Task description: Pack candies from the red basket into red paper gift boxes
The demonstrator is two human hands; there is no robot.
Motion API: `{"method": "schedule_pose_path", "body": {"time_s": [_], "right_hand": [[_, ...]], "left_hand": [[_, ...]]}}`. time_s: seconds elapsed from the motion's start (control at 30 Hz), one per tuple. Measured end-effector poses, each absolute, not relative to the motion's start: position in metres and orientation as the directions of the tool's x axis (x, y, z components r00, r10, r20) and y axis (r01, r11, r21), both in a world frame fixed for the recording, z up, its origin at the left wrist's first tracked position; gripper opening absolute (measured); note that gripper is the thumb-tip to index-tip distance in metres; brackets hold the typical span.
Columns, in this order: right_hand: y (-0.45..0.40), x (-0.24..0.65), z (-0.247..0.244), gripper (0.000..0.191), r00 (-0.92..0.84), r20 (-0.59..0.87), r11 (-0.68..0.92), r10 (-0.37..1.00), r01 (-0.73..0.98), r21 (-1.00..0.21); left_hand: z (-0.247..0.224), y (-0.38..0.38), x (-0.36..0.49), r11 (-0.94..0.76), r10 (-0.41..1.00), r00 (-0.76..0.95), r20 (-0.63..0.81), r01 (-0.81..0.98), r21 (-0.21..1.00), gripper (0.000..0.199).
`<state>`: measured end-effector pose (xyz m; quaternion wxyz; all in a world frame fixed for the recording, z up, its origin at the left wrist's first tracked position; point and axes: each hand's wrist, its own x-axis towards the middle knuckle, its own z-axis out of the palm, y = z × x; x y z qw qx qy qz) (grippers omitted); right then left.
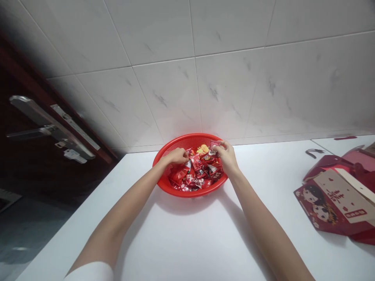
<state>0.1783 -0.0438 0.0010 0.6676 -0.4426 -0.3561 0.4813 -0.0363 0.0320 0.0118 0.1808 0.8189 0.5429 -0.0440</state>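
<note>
A red plastic basket with a perforated wall stands on the white table against the tiled wall. Small wrapped candies, mostly red with white print, are heaped inside it. My right hand reaches over the basket's right rim and pinches a red candy packet between thumb and fingers. On the other side my left hand is inside the basket, its fingers curled at the edge of the pile. What those left fingers hold, if anything, is hidden. A yellow wrapper shows near the back of the heap.
Red and cream printed gift boxes lie at the table's right side. A dark strap-like piece and a thin red item are behind them. At far left is a dark door with a metal handle and keys.
</note>
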Motion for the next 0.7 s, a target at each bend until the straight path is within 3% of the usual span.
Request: {"method": "schedule_pose_path", "body": {"time_s": [0.1, 0.17, 0.27, 0.33, 0.43, 0.7], "right_hand": [[-0.043, 0.178, 0.001, 0.023, 0.333, 0.042, 0.167, 0.942, -0.357, -0.919], [-0.043, 0.178, 0.001, 0.022, 0.367, 0.049, 0.193, 0.929, -0.367, -0.910], [-0.041, 0.179, 0.000, 0.021, 0.407, 0.052, 0.223, 0.912, -0.384, -0.896], [-0.040, 0.179, -0.002, 0.022, 0.427, 0.053, 0.237, 0.903, -0.389, -0.890], [-0.039, 0.180, -0.003, 0.022, 0.435, 0.065, 0.246, 0.898, -0.374, -0.894], [-0.038, 0.180, -0.002, 0.024, 0.433, 0.061, 0.241, 0.899, -0.375, -0.895]], "left_hand": [[0.015, 0.040, -0.029, -0.348, 0.908, 0.397, -0.129, 0.890, 0.294, 0.024], [0.014, 0.048, -0.018, -0.367, 0.915, 0.401, -0.041, 0.871, 0.326, 0.041], [0.009, 0.059, 0.004, -0.383, 0.900, 0.429, -0.072, 0.859, 0.340, 0.076], [0.005, 0.064, 0.017, -0.408, 0.871, 0.469, -0.145, 0.856, 0.318, 0.085], [0.002, 0.070, 0.019, -0.452, 0.835, 0.514, -0.195, 0.844, 0.290, 0.071], [0.015, 0.079, -0.035, -0.325, 0.845, 0.414, -0.340, 0.901, 0.288, 0.034]]}}
